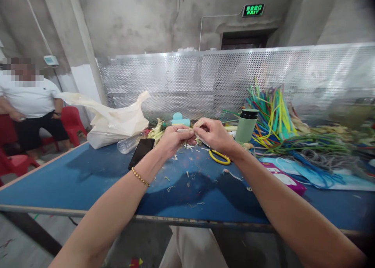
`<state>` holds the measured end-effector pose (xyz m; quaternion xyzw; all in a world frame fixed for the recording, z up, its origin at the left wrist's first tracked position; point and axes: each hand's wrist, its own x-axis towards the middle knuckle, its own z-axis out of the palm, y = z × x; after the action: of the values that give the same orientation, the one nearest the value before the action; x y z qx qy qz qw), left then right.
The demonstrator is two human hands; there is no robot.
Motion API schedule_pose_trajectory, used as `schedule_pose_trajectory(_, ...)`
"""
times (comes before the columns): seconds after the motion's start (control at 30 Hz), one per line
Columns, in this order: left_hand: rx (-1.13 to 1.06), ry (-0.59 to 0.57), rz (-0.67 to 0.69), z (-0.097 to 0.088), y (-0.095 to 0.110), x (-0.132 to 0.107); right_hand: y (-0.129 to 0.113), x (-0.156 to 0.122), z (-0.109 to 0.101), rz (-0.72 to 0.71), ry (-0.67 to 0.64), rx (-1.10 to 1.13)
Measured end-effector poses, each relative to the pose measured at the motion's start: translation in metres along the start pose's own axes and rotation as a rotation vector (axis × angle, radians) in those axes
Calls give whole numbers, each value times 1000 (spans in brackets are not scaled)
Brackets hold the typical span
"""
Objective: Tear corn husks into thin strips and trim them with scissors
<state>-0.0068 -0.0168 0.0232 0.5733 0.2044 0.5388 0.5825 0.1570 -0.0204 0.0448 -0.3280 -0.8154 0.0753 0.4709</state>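
Note:
My left hand (175, 138) and my right hand (216, 134) meet over the far middle of the blue table (96, 186). Both have their fingers pinched together, fingertips nearly touching. Whatever lies between them is small and pale, and I cannot make it out. Just below my right hand lie scissors with yellow handles (219, 157), their blades partly hidden. Small white scraps (190, 147) are scattered under the fingers. Left of my left hand rests a black phone (142, 152), beside pale yellowish plant stalks or husks (156, 132).
A white plastic bag (117, 123) and a clear bottle (128, 143) stand at left. On the right are a green flask (247, 125), bundles of coloured strips (275, 115), cords (328, 158) and a purple packet (283, 178). A perforated metal screen (181, 80) backs the table. A person (29, 96) is at far left.

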Motion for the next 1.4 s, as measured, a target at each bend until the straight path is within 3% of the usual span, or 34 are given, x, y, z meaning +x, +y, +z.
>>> schedule_pose_trajectory(0.17, -45, 60, 18, 2, -1, 1, -8, 0, -8, 26, -48, 67)
schedule_pose_trajectory(0.3, -90, 136, 11, 1, 0, 2, -7, 6, -37, 72, -15, 28)
schedule_pose_trajectory(0.43, -95, 220, 10, -2, 2, 3, 19, 14, -83, 168, 117, -75)
schedule_pose_trajectory(0.57, -125, 263, -26, -9, -2, 7, 62, 9, -109, 285, 2, -229)
schedule_pose_trajectory(0.67, -141, 279, -40, -13, -6, 9, 89, -3, -103, 390, -123, -393)
schedule_pose_trajectory(0.77, -125, 276, -50, -13, -7, 9, 101, -16, -85, 451, -259, -535)
schedule_pose_trajectory(0.87, -83, 244, -42, -9, -6, 6, 96, -21, -69, 500, -406, -695)
schedule_pose_trajectory(0.97, -67, 202, -35, -6, -5, 3, 83, -21, -57, 616, -652, -728)
schedule_pose_trajectory(1.03, -66, 189, -38, -4, -4, 3, 75, -22, -50, 637, -747, -773)
schedule_pose_trajectory(1.23, -63, 187, -41, -2, -3, 2, 78, -30, -35, 632, -754, -855)
schedule_pose_trajectory(1.4, -52, 180, -39, -1, -4, 1, 87, -27, -44, 610, -616, -826)
